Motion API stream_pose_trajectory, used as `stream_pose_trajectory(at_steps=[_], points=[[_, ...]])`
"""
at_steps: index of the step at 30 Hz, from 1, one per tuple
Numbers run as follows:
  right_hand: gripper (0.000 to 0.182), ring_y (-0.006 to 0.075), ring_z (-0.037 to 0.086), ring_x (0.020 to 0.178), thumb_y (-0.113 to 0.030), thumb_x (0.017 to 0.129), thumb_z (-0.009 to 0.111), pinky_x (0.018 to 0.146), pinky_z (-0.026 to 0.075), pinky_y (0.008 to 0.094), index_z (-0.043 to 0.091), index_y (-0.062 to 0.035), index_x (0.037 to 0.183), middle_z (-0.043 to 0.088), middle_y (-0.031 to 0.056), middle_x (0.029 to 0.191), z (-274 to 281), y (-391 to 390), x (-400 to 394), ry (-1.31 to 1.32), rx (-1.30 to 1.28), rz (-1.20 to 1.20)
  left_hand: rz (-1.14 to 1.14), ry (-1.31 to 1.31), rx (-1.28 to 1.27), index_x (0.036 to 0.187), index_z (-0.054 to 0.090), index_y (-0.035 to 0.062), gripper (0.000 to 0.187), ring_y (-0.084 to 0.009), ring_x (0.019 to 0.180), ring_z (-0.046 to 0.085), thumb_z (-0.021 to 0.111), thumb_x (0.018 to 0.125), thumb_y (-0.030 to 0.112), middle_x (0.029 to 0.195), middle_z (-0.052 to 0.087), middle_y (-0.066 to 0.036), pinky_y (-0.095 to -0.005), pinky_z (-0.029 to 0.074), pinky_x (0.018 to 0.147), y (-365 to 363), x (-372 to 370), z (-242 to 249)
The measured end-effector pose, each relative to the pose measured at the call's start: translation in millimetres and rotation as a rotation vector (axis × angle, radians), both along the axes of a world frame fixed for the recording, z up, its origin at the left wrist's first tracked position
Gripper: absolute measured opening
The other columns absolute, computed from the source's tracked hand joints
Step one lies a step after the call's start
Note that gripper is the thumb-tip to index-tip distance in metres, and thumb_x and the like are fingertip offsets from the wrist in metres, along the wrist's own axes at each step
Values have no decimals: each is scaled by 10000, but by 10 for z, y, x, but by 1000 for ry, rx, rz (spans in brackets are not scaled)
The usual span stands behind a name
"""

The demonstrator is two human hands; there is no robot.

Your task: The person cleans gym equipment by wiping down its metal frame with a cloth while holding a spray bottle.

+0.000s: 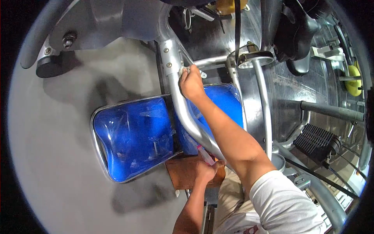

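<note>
My right hand (192,82) is closed against a curved silver metal tube (180,99), just below its bolted joint. A small whitish bit shows by its fingertips; I cannot make out what it is. Lower down, my left hand (206,171) grips a pale bottle with a pink top (207,156), seemingly a spray bottle, close beside the same tube. Behind the tube lies a blue padded seat (134,136) wrapped in clear plastic. Another blue pad (224,103) shows partly behind my right forearm.
A brown box-like piece (181,173) sits under my left hand. To the right are a metal ring (255,59), a black weight stack (317,142) and a grey bar (331,110). A black seat-like part (294,37) hangs at upper right. Grey floor (58,156) spreads left.
</note>
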State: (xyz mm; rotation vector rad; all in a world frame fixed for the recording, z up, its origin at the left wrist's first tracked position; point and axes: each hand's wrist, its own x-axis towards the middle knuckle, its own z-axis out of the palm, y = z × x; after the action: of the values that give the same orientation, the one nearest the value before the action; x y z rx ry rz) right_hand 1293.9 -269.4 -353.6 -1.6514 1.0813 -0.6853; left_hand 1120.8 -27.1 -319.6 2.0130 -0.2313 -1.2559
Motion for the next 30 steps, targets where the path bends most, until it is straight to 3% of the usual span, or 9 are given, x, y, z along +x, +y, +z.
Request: stream_pose_trajectory(at_steps=[4, 10, 11, 15, 19, 22, 25, 27, 30], points=[[216, 529, 533, 949, -121, 942, 496, 883, 429, 555, 459, 75, 1026, 533, 359, 983, -43, 206, -411, 26, -18, 214, 27, 43, -39, 1283, 421, 38, 797, -233, 1065, 621, 910, 666, 162, 1165, 646, -92, -362, 490, 919, -134, 48, 197], [222, 507, 586, 933, -151, 956, 508, 852, 464, 518, 494, 66, 1005, 580, 363, 939, -153, 470, -952, 167, 140, 412, -12, -16, -153, 1202, 458, 53, 670, -191, 889, 638, 871, 675, 33, 1026, 659, -73, -350, 525, 780, 7, -3, -100], [246, 502, 599, 918, -191, 959, 511, 843, 471, 513, 494, 53, 991, 588, 351, 925, -276, 436, -789, 139, 73, 337, 35, 9, -136, 1182, 472, 51, 631, -187, 867, 638, 858, 683, 20, 1006, 661, -70, -348, 525, 758, 36, -29, -111], [359, 493, 599, 1030, -236, 949, 515, 893, 475, 491, 544, 87, 1103, 614, 360, 1045, -192, -154, -54, -108, 542, -122, 28, -23, -106, 1099, 525, 42, 496, -175, 784, 636, 829, 709, 9, 928, 664, -57, -344, 521, 682, 56, -99, -113], [290, 502, 608, 941, -235, 944, 524, 849, 478, 489, 548, 52, 981, 629, 329, 962, -328, -57, 58, 46, 260, -37, -75, -113, -18, 1037, 556, 38, 408, -170, 713, 632, 824, 730, 60, 842, 660, -49, -334, 510, 621, 98, -100, -94], [263, 515, 576, 896, -232, 947, 526, 821, 463, 514, 524, 30, 943, 584, 340, 919, -268, 246, -522, -47, 243, 161, -129, -85, 39, 1003, 567, 31, 351, -172, 685, 645, 793, 735, 41, 809, 653, -57, -340, 521, 610, 71, -42, -76], [274, 465, 514, 1094, -235, 970, 510, 947, 408, 506, 519, 19, 1071, 541, 302, 1073, -342, 557, -1413, 88, 292, 599, -93, -86, 23, 1027, 551, 23, 363, -184, 652, 648, 775, 742, 9, 794, 647, -73, -345, 522, 568, -5, -63, -45], [302, 475, 515, 1083, -256, 975, 512, 955, 407, 506, 521, 25, 1085, 533, 297, 1099, -40, 554, -2025, 178, 333, 669, 38, -69, -151, 1095, 499, 11, 433, -191, 586, 621, 757, 754, -53, 786, 638, -95, -337, 494, 484, 8, -112, -88], [322, 453, 527, 1093, -271, 980, 507, 961, 409, 488, 527, 28, 1098, 531, 288, 1142, 99, 623, -3082, 348, 427, 782, 15, -27, -112, 1117, 472, 12, 453, -182, 557, 601, 739, 763, -83, 787, 635, -98, -336, 466, 445, 76, -134, -192]])
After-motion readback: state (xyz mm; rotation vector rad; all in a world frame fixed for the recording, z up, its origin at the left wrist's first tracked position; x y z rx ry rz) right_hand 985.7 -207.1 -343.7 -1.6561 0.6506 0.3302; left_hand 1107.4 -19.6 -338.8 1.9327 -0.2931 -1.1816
